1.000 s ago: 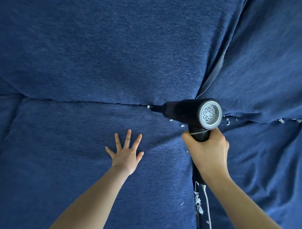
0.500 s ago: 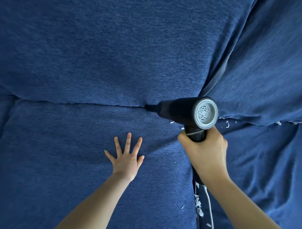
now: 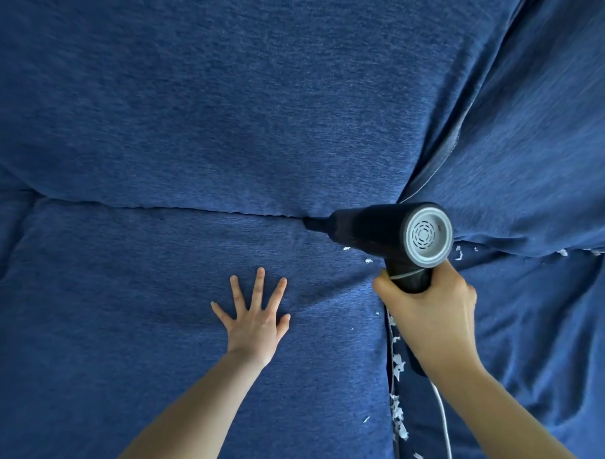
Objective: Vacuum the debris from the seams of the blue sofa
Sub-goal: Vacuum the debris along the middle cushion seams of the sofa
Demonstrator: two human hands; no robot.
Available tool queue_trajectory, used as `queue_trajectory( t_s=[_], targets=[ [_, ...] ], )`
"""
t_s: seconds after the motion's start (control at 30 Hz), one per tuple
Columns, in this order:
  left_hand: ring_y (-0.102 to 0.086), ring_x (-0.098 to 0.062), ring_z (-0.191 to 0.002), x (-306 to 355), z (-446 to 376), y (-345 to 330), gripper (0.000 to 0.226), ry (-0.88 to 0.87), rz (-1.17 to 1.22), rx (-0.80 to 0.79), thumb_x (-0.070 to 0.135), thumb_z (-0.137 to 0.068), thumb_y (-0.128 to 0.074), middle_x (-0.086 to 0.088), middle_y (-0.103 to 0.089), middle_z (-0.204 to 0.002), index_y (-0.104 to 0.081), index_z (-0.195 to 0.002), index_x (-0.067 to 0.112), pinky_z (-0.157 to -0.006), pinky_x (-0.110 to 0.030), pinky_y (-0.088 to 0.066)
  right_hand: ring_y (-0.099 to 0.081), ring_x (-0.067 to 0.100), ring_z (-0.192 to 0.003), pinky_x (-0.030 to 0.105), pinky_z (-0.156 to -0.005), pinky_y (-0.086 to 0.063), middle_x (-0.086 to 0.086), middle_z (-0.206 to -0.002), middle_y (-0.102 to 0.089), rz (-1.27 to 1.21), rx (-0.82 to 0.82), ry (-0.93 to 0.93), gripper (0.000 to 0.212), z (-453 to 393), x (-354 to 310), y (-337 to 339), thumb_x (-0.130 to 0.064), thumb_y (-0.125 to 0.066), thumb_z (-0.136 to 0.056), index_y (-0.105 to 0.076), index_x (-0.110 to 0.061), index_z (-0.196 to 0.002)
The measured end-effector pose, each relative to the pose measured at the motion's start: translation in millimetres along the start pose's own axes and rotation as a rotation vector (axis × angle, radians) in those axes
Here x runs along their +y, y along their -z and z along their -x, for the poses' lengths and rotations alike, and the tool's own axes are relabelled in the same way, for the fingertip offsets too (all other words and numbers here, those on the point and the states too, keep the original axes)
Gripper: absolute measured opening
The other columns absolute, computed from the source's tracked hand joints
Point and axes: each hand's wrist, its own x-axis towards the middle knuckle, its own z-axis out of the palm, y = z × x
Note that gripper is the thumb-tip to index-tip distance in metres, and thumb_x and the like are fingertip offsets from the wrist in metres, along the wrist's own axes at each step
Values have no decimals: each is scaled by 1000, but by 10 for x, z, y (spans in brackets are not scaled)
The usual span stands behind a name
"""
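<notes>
A blue sofa [image 3: 195,122] fills the view. My right hand [image 3: 432,313] grips the handle of a black handheld vacuum [image 3: 380,232] with a grey vented rear cap. Its narrow nozzle [image 3: 313,224] points left into the horizontal seam [image 3: 192,210] between back and seat cushions. My left hand [image 3: 255,317] presses flat on the seat cushion with fingers spread, left of and below the nozzle. White paper scraps [image 3: 397,411] lie in the vertical seam between the seat cushions under my right arm. A few more scraps [image 3: 459,253] sit in the horizontal seam right of the vacuum.
A white cord [image 3: 443,423] runs down from the vacuum handle along my right forearm. A fold between two back cushions [image 3: 455,131] rises diagonally to the upper right. Small white flecks [image 3: 368,261] lie on the seat just below the vacuum body.
The vacuum nozzle has slid a little left along the horizontal seam. The white scrap that lay at its tip is gone. My left hand stays pressed on the cushion.
</notes>
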Motion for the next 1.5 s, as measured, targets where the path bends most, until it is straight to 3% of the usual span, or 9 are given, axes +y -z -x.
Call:
queue_trajectory(
  t_s=[0.13, 0.3, 0.4, 0.53, 0.77, 1.03, 1.27, 1.43, 1.5],
  targets=[
    [32, -44, -138, 22, -6, -11, 67, 18, -2, 12, 59, -98, -22, 3, 38, -153, 24, -144, 46, -104, -78, -3, -59, 29, -74, 41, -72, -52, -2, -63, -60, -16, -27, 4, 27, -80, 20, -89, -36, -73, -72, -50, -21, -73],
    [33, -43, -138, 43, -7, -58, 67, 40, 1, 33, 59, -98, -22, 4, 38, -153, 24, -144, 46, -105, -78, -2, -54, 10, -68, 35, -66, -40, -4, -62, -59, -52, -27, 2, 27, -113, 157, 160, -33, -73, -74, -51, -20, -70],
    [33, -42, -139, 127, -6, -103, 66, 70, 40, 58, 58, -98, -21, 3, 36, -154, 22, -146, 44, -106, -77, -1, -60, 23, -72, 35, -66, -40, 1, -62, -63, -74, -4, -46, 25, -135, 346, 287, -33, -72, -74, -54, -17, -72],
    [33, -43, -138, 379, 77, -179, 67, 101, 86, 66, 59, -97, -20, 3, 35, -155, 23, -146, 43, -106, -76, 2, -69, 34, -78, 40, -75, -52, -2, -64, -66, -130, 16, -113, 25, -167, 557, 297, -39, -69, -69, -59, -17, -75],
    [32, -44, -138, 713, 184, -275, 68, 99, 72, 56, 62, -96, -20, 2, 38, -153, 30, -140, 45, -107, -75, 2, -65, 26, -73, 29, -59, -44, 5, -61, -68, -138, -16, -128, 22, -82, 754, 567, -30, -71, -73, -60, -12, -75],
    [31, -45, -139, 790, 201, -286, 74, 134, 33, 24, 66, -94, -20, 0, 40, -152, 31, -141, 43, -109, -73, -2, -61, 23, -70, 33, -60, -42, 1, -59, -65, -127, -46, -111, 23, -22, 929, 684, -32, -72, -72, -58, -14, -72],
    [31, -44, -139, 831, 183, -283, 71, 146, 52, 39, 63, -95, -24, 4, 38, -153, 24, -145, 45, -109, -74, -1, -60, 28, -79, 37, -72, -47, 3, -66, -67, -149, -18, -73, 23, -298, 951, 651, -34, -71, -73, -57, -16, -77],
    [31, -41, -139, 918, 45, -265, 69, 79, 26, 81, 61, -96, -24, 8, 36, -154, 23, -145, 45, -107, -76, -1, -50, 8, -69, 32, -71, -36, -4, -67, -60, -148, -44, -50, 24, -480, 958, 518, -33, -71, -77, -52, -19, -76],
    [32, -42, -139, 962, -9, -268, 70, 68, 9, 80, 62, -96, -22, 8, 39, -152, 29, -140, 46, -106, -77, 0, -49, 10, -69, 32, -73, -37, -6, -68, -59, -146, -47, -33, 23, -524, 956, 468, -33, -71, -77, -52, -20, -76]
  ],
)
